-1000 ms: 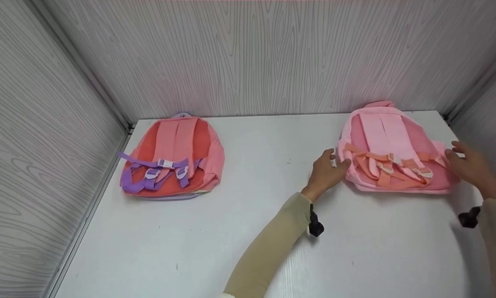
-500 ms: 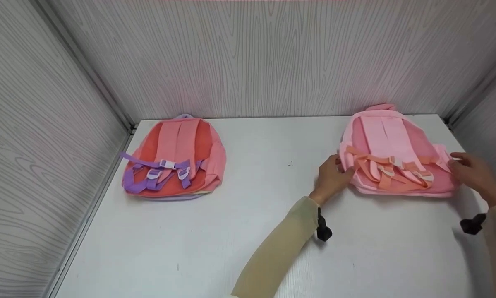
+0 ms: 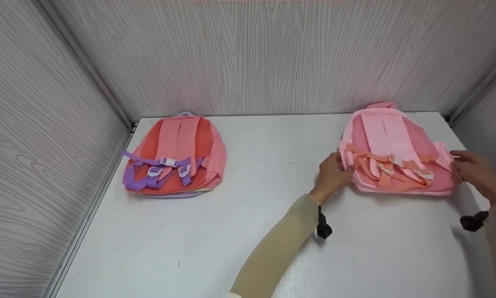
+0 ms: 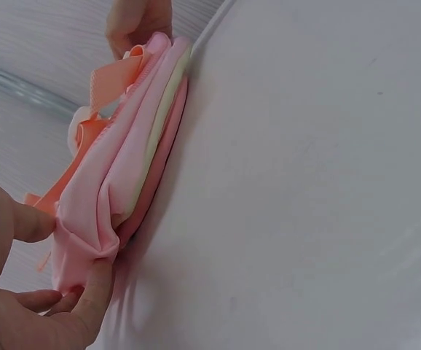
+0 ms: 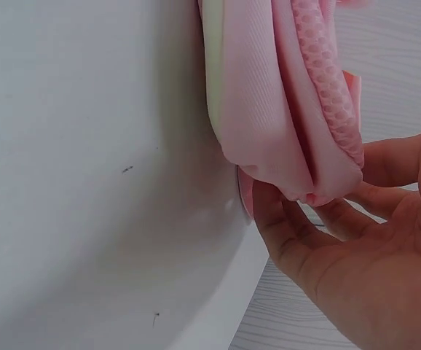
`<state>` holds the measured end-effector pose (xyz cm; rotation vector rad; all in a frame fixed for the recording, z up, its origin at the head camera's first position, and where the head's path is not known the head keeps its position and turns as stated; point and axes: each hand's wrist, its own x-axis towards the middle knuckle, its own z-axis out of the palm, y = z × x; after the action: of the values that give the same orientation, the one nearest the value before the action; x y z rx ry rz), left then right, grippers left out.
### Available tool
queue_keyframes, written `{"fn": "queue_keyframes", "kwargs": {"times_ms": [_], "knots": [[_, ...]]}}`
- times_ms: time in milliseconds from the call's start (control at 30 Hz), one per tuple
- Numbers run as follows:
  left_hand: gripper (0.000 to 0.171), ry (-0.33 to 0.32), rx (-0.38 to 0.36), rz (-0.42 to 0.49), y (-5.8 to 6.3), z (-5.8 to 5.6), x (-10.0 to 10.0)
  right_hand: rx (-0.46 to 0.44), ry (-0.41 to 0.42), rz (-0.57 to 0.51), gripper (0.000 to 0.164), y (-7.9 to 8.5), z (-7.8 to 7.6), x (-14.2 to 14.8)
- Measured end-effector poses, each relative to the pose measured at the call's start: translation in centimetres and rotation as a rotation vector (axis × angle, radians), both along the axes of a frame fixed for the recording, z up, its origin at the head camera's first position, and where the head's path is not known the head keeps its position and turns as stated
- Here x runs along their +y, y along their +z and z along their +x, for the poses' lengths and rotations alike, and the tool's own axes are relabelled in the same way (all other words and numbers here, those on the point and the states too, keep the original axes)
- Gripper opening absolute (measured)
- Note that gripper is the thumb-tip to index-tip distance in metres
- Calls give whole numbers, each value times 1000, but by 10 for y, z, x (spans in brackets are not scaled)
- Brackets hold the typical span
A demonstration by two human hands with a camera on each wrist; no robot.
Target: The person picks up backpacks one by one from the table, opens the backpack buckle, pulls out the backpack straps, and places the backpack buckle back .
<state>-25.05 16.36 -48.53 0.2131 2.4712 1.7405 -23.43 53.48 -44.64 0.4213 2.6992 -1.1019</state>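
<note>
A pink backpack [image 3: 390, 136] lies at the right with its shoulder straps and orange webbing facing up. My left hand [image 3: 334, 176] grips its lower left corner; in the left wrist view the thumb is on the strap side and the fingers [image 4: 97, 295] curl under the bunched pink fabric. At the opposite side my right hand [image 3: 477, 174] holds the other edge. The right wrist view shows that hand's thumb [image 5: 392, 162] against the mesh-padded back and its fingertips tucked beneath the side, partly hidden by the fabric.
A second backpack [image 3: 175, 140], coral and red with purple webbing and white buckles, lies at the left of the white table [image 3: 214, 248]. Grey wood-grain panels [image 3: 248, 58] rise behind the table and along both sides.
My left hand has moved right and closed on the pink backpack's corner. The right hand has settled slightly lower along the other side. Both backpacks stay in place.
</note>
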Motion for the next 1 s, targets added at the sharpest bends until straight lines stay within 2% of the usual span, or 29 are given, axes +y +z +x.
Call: {"fn": "queue_keyframes", "kwargs": {"times_ms": [500,767,1000], "knots": [[49,-10,5,-19,7,6,-17,13,73,-16,64,1,5,-11],[48,-19,18,-9,8,10,-31,43,97,-9,62,-2,6,-24],[48,-24,5,-44,13,14,-45,59,127,-24,61,0,9,-37]]}}
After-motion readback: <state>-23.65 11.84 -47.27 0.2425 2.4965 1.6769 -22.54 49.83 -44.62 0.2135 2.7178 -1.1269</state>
